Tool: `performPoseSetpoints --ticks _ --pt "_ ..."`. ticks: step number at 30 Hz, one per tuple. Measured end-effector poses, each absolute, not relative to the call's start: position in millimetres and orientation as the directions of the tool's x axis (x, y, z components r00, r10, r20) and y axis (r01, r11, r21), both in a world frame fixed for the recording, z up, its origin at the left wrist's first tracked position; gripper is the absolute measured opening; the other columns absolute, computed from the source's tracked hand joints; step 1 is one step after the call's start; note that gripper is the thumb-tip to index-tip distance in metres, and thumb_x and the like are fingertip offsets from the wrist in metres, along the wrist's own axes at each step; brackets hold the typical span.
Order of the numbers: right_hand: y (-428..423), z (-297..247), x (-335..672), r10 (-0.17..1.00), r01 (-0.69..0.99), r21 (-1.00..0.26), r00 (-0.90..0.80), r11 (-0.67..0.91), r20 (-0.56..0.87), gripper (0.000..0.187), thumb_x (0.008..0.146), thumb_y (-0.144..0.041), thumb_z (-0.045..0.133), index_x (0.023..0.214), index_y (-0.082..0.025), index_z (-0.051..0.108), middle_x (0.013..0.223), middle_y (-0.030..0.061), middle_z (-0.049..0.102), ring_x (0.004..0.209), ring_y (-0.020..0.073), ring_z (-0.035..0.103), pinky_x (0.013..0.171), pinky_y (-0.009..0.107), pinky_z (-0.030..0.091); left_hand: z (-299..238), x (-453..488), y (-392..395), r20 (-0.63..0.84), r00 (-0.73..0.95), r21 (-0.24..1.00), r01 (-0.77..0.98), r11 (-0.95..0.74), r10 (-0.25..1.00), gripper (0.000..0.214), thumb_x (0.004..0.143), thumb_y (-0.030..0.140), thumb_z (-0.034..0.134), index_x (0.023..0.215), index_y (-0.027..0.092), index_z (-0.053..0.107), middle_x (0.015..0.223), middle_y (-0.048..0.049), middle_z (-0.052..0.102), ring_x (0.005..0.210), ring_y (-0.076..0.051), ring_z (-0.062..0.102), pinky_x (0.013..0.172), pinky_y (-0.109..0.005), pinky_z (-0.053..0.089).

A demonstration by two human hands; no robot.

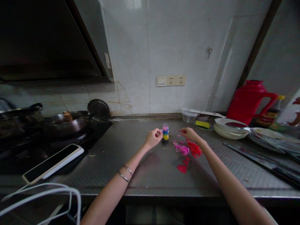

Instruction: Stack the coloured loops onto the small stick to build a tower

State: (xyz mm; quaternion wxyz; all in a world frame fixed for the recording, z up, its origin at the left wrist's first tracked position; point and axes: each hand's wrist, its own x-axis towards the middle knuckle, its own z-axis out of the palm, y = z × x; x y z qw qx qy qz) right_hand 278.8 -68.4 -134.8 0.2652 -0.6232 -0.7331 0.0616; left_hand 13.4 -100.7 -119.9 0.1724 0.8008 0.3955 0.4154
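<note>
A small clear jar (165, 132) holding blue, yellow and pink bits stands on the steel counter (131, 147). My left hand (153, 137) is just left of the jar, its fingers pinched on a small pink piece. My right hand (190, 134) hovers right of the jar, fingers curled above loose pink pieces (181, 148) and a pile of red pieces (195, 149). What it pinches, if anything, is too small to name. A red lid-like piece (182, 168) lies nearer to me.
A stove with a dark pan (63, 123) and a round lid (98, 109) fills the left. A phone (52, 162) and white cable (42, 195) lie at the front left. Plates (228, 128), a sponge (202, 124), a knife (260, 161) and a red thermos (249, 100) crowd the right.
</note>
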Motion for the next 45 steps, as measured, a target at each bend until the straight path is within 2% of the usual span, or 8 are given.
performPoseSetpoints --ticks 7,12,18,22,25,33,39,45 --pt "-110 -136 280 0.955 0.825 -0.494 -0.178 0.276 0.236 0.029 0.065 -0.018 0.048 0.083 -0.015 0.071 0.072 0.0048 0.069 0.064 0.0167 0.058 0.061 0.024 0.042 -139 46 -122 0.433 0.601 0.484 0.473 -0.736 0.671 0.024 0.076 0.033 0.05 0.082 0.014 0.064 0.067 -0.0031 0.061 0.058 -0.011 0.051 0.055 -0.021 0.037" --pt "-121 -137 283 0.957 0.775 -0.564 -0.201 0.285 0.208 0.029 0.066 -0.023 0.05 0.084 -0.015 0.071 0.075 0.0034 0.069 0.069 0.0177 0.059 0.062 0.024 0.042 -151 61 -118 0.381 0.657 0.39 0.524 -0.757 0.651 0.028 0.074 0.037 0.053 0.09 0.017 0.064 0.082 -0.0066 0.062 0.07 -0.016 0.056 0.064 -0.025 0.041" --pt "-134 -129 282 0.945 0.679 -0.668 -0.302 0.303 0.122 0.036 0.063 -0.023 0.053 0.095 -0.014 0.067 0.083 0.0046 0.068 0.071 0.0171 0.059 0.064 0.024 0.044 -151 76 -112 0.291 0.674 0.328 0.597 -0.732 0.679 0.037 0.075 0.039 0.051 0.105 0.017 0.057 0.099 -0.0118 0.057 0.087 -0.023 0.056 0.074 -0.03 0.044" --pt "-137 -128 280 0.94 0.697 -0.663 -0.34 0.272 0.028 0.039 0.062 -0.024 0.056 0.098 -0.015 0.066 0.081 0.0033 0.068 0.069 0.0163 0.058 0.061 0.023 0.044 -147 83 -114 0.206 0.691 0.273 0.639 -0.719 0.692 0.032 0.077 0.036 0.048 0.1 0.015 0.057 0.099 -0.0139 0.055 0.084 -0.023 0.058 0.071 -0.031 0.045" --pt "-137 -131 279 0.93 0.715 -0.641 -0.369 0.279 -0.007 0.035 0.06 -0.022 0.055 0.093 -0.017 0.067 0.075 0.001 0.067 0.065 0.0149 0.056 0.058 0.021 0.042 -144 87 -114 0.187 0.691 0.22 0.663 -0.715 0.698 0.026 0.078 0.029 0.046 0.096 0.015 0.058 0.098 -0.014 0.055 0.083 -0.022 0.058 0.07 -0.03 0.046" --pt "-132 -136 278 0.933 0.787 -0.539 -0.36 0.301 -0.006 0.026 0.061 -0.022 0.052 0.079 -0.014 0.068 0.065 0.0012 0.064 0.06 0.0128 0.052 0.052 0.019 0.037 -140 91 -113 0.145 0.727 0.047 0.673 -0.738 0.671 0.021 0.082 0.02 0.04 0.093 0.013 0.057 0.096 -0.0115 0.057 0.086 -0.019 0.059 0.07 -0.027 0.047" --pt "-126 -141 278 0.924 0.776 -0.544 -0.382 0.321 0.001 0.021 0.061 -0.021 0.051 0.073 -0.014 0.068 0.062 0.0015 0.063 0.058 0.0128 0.052 0.054 0.02 0.037 -140 92 -115 0.168 0.767 -0.088 0.638 -0.765 0.62 0.025 0.084 0.013 0.033 0.095 0.01 0.055 0.095 -0.0138 0.056 0.084 -0.021 0.059 0.07 -0.03 0.046" --pt "-129 -138 275 0.918 0.737 -0.588 -0.396 0.332 0.022 0.019 0.062 -0.023 0.052 0.07 -0.013 0.066 0.06 0.0001 0.061 0.058 0.012 0.05 0.054 0.02 0.037 -136 83 -113 0.175 0.783 -0.072 0.614 -0.786 0.596 0.024 0.085 0.019 0.033 0.095 0.012 0.054 0.095 -0.0115 0.056 0.083 -0.019 0.058 0.066 -0.028 0.044"
